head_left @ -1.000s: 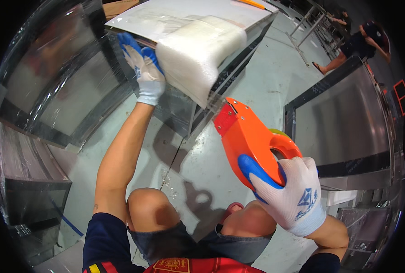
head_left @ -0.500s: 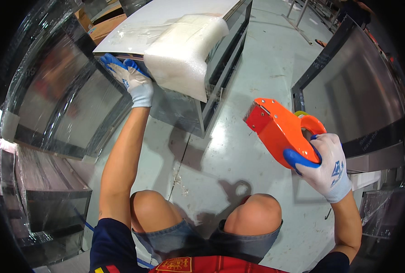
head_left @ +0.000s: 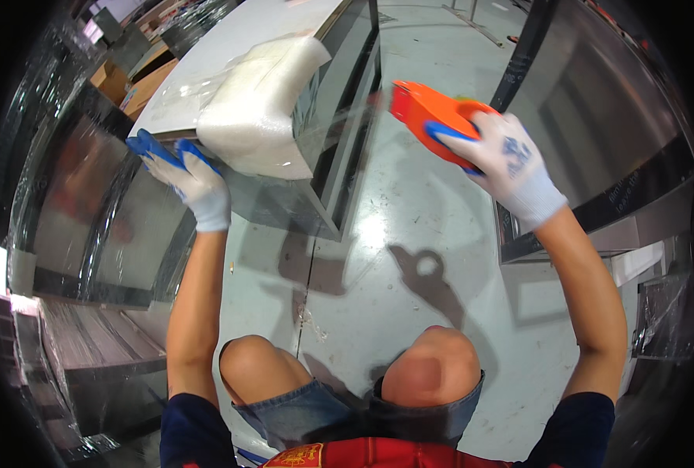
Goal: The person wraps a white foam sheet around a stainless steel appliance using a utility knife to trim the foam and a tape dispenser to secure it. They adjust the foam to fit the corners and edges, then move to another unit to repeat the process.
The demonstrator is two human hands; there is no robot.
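Note:
An orange hand-held tape dispenser [head_left: 434, 115] is in my right hand [head_left: 515, 168], the gloved fingers wrapped round its body. It is tilted in the air to the right of a glass-sided cabinet [head_left: 281, 204], apart from it. Clear tape is hard to make out between the two. A white foam sheet [head_left: 257, 101] drapes over the cabinet's white top [head_left: 177, 100] and folds down its near corner. My left hand [head_left: 187, 183], in a white glove with blue fingertips, is open at the near left edge of that top. Its fingers are stretched out; whether they touch the edge I cannot tell.
Film-wrapped dark-framed panels [head_left: 90, 210] stand close at my left. A large framed panel [head_left: 596, 132] leans on the right. Cardboard boxes [head_left: 111, 82] lie behind the cabinet at far left. My bare knees [head_left: 429, 366] are low, above the grey floor [head_left: 362, 281].
My right hand has carried the tape dispenser up and left, closer to the cabinet. My left hand now appears lower and farther left, its fingers straighter. The view has shifted, moving the cabinet left.

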